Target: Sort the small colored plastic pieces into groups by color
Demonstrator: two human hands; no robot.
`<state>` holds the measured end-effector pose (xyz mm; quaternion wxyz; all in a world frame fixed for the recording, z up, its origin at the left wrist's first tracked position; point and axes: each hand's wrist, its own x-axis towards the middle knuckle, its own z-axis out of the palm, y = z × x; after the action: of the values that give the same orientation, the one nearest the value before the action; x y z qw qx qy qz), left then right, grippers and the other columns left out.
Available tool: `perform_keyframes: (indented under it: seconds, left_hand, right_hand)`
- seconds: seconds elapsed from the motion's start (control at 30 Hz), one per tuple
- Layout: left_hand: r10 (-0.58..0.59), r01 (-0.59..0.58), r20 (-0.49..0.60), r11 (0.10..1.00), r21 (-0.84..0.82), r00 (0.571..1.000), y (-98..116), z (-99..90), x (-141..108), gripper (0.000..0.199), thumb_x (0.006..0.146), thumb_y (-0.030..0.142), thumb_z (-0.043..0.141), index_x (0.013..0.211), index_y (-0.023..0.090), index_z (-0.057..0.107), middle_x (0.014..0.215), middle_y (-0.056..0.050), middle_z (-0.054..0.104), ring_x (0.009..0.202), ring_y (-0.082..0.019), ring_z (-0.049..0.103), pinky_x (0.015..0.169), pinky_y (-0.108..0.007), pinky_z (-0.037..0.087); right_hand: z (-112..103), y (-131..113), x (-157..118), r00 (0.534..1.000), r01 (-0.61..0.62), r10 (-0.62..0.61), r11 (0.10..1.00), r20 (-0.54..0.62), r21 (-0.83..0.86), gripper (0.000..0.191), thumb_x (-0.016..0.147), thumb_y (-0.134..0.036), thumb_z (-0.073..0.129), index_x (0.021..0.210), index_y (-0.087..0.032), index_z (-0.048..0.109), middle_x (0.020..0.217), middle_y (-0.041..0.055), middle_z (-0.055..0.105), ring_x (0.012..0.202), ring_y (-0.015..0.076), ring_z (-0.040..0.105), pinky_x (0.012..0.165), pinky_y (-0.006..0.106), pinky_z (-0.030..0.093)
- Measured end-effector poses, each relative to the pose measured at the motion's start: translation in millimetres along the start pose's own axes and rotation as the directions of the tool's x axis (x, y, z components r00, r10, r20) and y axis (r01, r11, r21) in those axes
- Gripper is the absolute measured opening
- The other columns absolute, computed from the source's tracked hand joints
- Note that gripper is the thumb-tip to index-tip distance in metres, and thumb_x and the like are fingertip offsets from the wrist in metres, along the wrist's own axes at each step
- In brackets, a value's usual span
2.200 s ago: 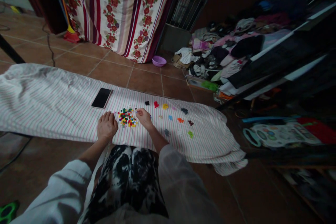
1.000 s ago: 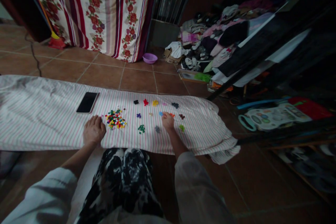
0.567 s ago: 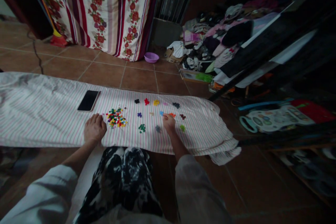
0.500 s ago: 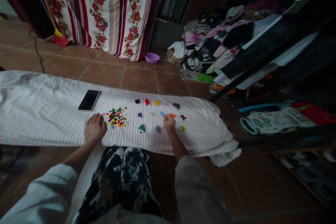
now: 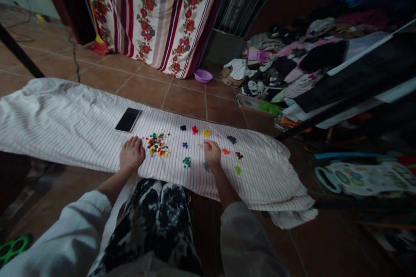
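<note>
Since half a second ago my view has swung a little left and the right hand point(image 5: 212, 152) has drawn back slightly toward me; it now sits among the sorted clusters rather than reaching past them. From here I see that hand palm down on the striped sheet point(image 5: 65, 117), knuckles up, its fingers point(image 5: 208, 143) curled together at the tips; whether they pinch a bead I cannot tell, the tips are too small and dim. Just ahead of those fingertips lies the yellow cluster point(image 5: 206, 132), with the red cluster point(image 5: 194, 130) and the black cluster point(image 5: 183, 127) in the same row to its left. The orange cluster point(image 5: 225, 151) lies just beside the hand on its right, and the dark green cluster point(image 5: 186, 162) lies near it on the left. A light green cluster point(image 5: 238, 169) sits farther right, apart from the hand.

The left hand point(image 5: 131, 155) rests flat on the sheet, fingers point(image 5: 134, 141) loosely together and holding nothing. The mixed bead pile point(image 5: 157, 145) lies just beside it on its right, close to the fingertips but not under them. A dark phone point(image 5: 128, 120) lies face up on the sheet beyond that hand, apart from it.
</note>
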<state>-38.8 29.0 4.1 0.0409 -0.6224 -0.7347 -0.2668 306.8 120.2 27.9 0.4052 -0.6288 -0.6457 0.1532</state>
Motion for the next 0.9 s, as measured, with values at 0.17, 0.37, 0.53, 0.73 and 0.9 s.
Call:
perform_keyframes:
  seconds: [0.17, 0.37, 0.53, 0.73, 0.9]
  left_hand:
    - [0.004, -0.004, 0.004, 1.0, 0.02, 1.0, 0.2, 0.1, 0.6, 0.04, 0.09, 0.024, 0.041, 0.121, 0.009, 0.063, 0.135, -0.02, 0.061, 0.132, -0.032, 0.051, 0.112, -0.048, 0.036]
    - [0.001, -0.002, 0.026, 1.0, 0.029, 1.0, 1.2, -0.8, 0.8, 0.042, 0.092, 0.024, 0.04, 0.122, 0.007, 0.063, 0.137, -0.021, 0.059, 0.133, -0.033, 0.049, 0.113, -0.048, 0.035]
    - [0.004, -0.005, 0.019, 1.0, 0.006, 1.0, 0.7, 0.0, 0.6, 0.042, 0.092, 0.024, 0.04, 0.122, 0.007, 0.063, 0.136, -0.022, 0.059, 0.133, -0.033, 0.049, 0.113, -0.048, 0.034]
    - [0.006, -0.006, 0.016, 1.0, 0.021, 1.0, 0.4, 1.2, 1.0, 0.041, 0.092, 0.024, 0.04, 0.121, 0.008, 0.063, 0.136, -0.021, 0.061, 0.132, -0.033, 0.051, 0.112, -0.049, 0.036]
    - [0.008, -0.008, 0.014, 0.999, 0.04, 1.0, 0.9, 1.3, 1.1, 0.041, 0.093, 0.024, 0.039, 0.121, 0.008, 0.063, 0.135, -0.02, 0.061, 0.132, -0.033, 0.051, 0.112, -0.048, 0.037]
  right_hand:
    - [33.1, -30.1, -6.9, 0.983, 0.079, -0.093, 0.993, 0.159, 0.091, 0.029, 0.083, -0.021, 0.049, 0.097, -0.019, 0.075, 0.098, 0.008, 0.073, 0.093, 0.0208, 0.067, 0.091, 0.034, 0.052]
    - [72.2, -58.8, -10.4, 0.929, 0.125, -0.155, 0.986, 0.336, 0.111, 0.028, 0.086, -0.017, 0.051, 0.098, -0.022, 0.075, 0.1, 0.0059, 0.072, 0.096, 0.0189, 0.066, 0.093, 0.032, 0.051]
    - [101.5, -79.4, -5.5, 0.882, 0.163, -0.178, 0.984, 0.437, 0.071, 0.029, 0.087, -0.013, 0.052, 0.101, -0.023, 0.075, 0.103, 0.0049, 0.072, 0.099, 0.0174, 0.065, 0.095, 0.031, 0.049]
    - [126.4, -98.8, 3.2, 0.868, 0.166, -0.119, 0.985, 0.483, -0.056, 0.026, 0.09, -0.015, 0.052, 0.104, -0.021, 0.073, 0.104, 0.006, 0.072, 0.096, 0.0173, 0.064, 0.09, 0.028, 0.047]
    - [134.5, -108.2, 3.6, 0.876, 0.175, -0.063, 0.965, 0.479, -0.193, 0.02, 0.091, -0.018, 0.054, 0.099, -0.021, 0.072, 0.098, 0.0052, 0.071, 0.094, 0.017, 0.062, 0.083, 0.026, 0.044]
